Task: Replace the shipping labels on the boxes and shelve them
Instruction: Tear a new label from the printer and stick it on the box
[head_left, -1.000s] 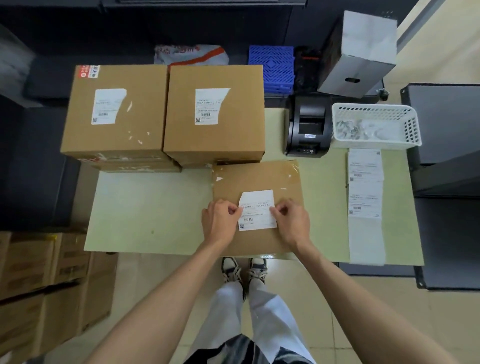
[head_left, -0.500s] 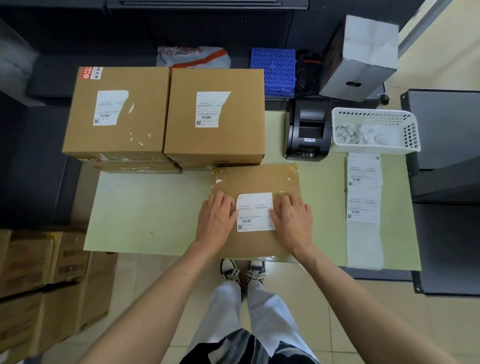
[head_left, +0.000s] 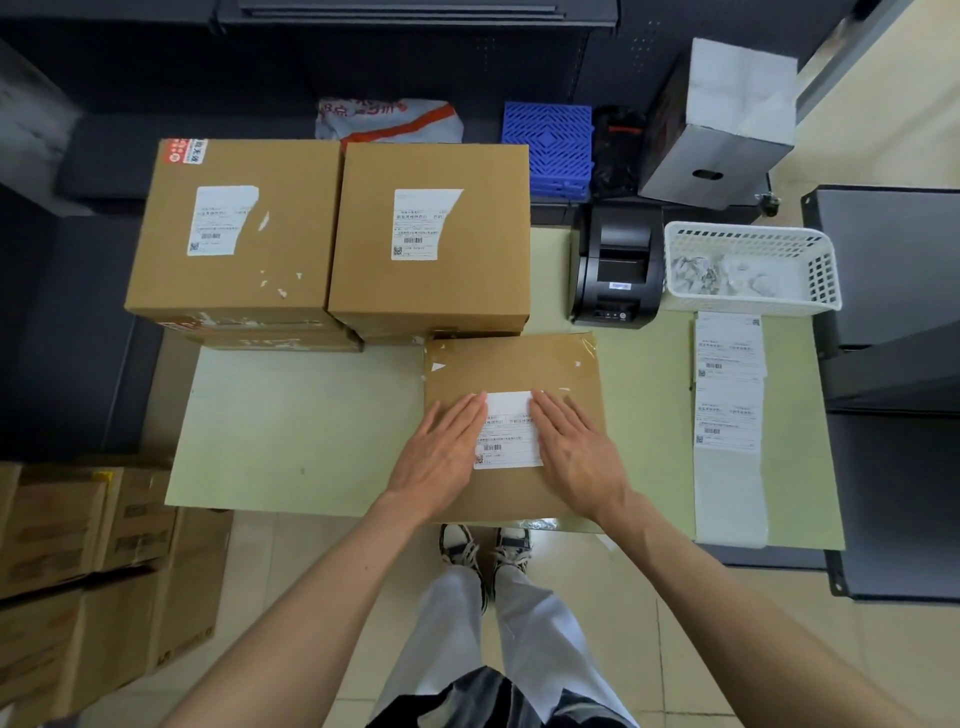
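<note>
Label (head_left: 508, 430) now flat on flat box (head_left: 514, 364), between both sets of fingertips | left hand (head_left: 441, 457) + right hand (head_left: 579, 454): went from pinching its edges to fingers straight, together, pressing outward | sticking step looks near done; shelving next

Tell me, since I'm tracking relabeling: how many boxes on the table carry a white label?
3: left rear box, right rear box, and the flat front box under both hands. Others may sit hidden beneath.
</note>
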